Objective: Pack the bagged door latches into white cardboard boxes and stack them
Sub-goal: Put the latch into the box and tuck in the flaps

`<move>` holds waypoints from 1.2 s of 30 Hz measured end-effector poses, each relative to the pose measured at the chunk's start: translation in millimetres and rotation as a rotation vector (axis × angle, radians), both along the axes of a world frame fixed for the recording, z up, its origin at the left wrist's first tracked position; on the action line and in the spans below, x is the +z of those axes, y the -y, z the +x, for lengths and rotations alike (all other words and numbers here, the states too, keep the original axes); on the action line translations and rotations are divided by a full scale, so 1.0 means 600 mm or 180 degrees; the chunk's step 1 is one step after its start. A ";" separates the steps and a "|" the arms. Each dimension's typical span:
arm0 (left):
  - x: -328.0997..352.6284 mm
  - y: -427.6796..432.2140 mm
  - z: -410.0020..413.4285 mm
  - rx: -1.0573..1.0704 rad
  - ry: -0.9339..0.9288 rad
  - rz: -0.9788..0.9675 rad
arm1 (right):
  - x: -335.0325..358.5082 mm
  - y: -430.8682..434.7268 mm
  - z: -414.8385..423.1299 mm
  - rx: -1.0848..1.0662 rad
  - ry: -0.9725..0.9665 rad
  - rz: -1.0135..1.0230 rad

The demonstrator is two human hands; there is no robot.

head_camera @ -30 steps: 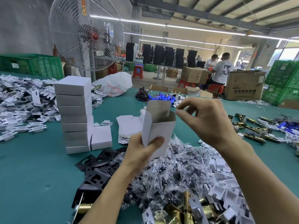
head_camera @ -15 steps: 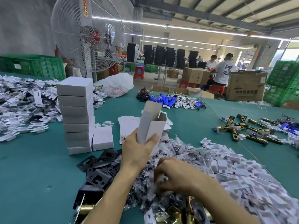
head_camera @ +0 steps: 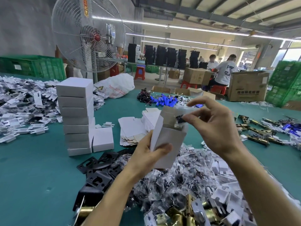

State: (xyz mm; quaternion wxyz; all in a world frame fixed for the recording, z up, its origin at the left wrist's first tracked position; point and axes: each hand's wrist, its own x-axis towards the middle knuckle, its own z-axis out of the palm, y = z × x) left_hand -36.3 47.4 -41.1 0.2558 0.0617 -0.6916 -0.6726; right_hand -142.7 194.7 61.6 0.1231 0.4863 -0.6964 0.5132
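Observation:
My left hand (head_camera: 150, 153) grips an open white cardboard box (head_camera: 169, 141), held upright above the table with its top flaps up. Right over the box mouth, my right hand (head_camera: 216, 126) pinches a small clear bag with dark parts inside (head_camera: 180, 119). A tall stack of closed white boxes (head_camera: 76, 118) stands on the left of the green table (head_camera: 32, 176), with one more closed box (head_camera: 103, 139) beside its base. A heap of bagged parts (head_camera: 179, 178) lies below my hands.
Flat unfolded box blanks (head_camera: 132, 132) lie behind the held box. Black metal plates (head_camera: 97, 167) sit left of the heap, brass latches (head_camera: 257, 132) at the right, white cardboard inserts (head_camera: 22, 105) far left. A big fan (head_camera: 88, 36) stands behind the stack. Two people sit at the back.
My right hand went down into the heap of bags, picked one up and rose to the mouth of the box. The left hand kept hold of the box.

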 end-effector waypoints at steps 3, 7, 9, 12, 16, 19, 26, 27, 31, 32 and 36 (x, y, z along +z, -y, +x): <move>0.000 -0.001 0.002 -0.0213 0.0052 -0.0044 | -0.007 0.010 0.004 -0.0201 -0.0259 0.0304; 0.003 -0.004 0.006 -0.0439 0.0001 0.0077 | -0.020 0.015 0.009 -0.0229 -0.0284 0.0536; 0.003 -0.004 0.007 -0.0497 0.0018 0.0187 | -0.023 0.018 0.012 -0.0155 -0.0246 0.0606; 0.001 -0.002 0.006 -0.0492 -0.0014 0.0183 | -0.018 0.018 0.013 -0.0198 -0.0341 0.0823; 0.004 -0.004 0.006 -0.0459 -0.0106 0.0119 | -0.003 0.011 0.010 -0.0146 -0.0411 0.1583; 0.004 -0.004 0.007 -0.0468 -0.0092 0.0169 | 0.001 0.007 0.008 -0.0051 -0.0407 0.2069; 0.005 -0.006 0.007 -0.0525 -0.0053 0.0179 | -0.007 0.007 0.008 -0.0161 -0.0516 0.1313; 0.005 -0.006 0.008 -0.0545 -0.0046 0.0154 | -0.008 0.007 0.009 -0.0084 -0.0493 0.1151; 0.005 -0.006 0.009 -0.0575 -0.0005 0.0093 | -0.005 0.006 0.009 0.0079 -0.0479 0.1437; 0.006 -0.006 0.009 -0.0570 -0.0015 0.0064 | -0.003 0.006 0.011 0.0062 -0.0509 0.1674; 0.008 -0.009 0.009 -0.0562 -0.0032 0.0013 | 0.005 0.003 0.013 0.0182 -0.0295 0.2200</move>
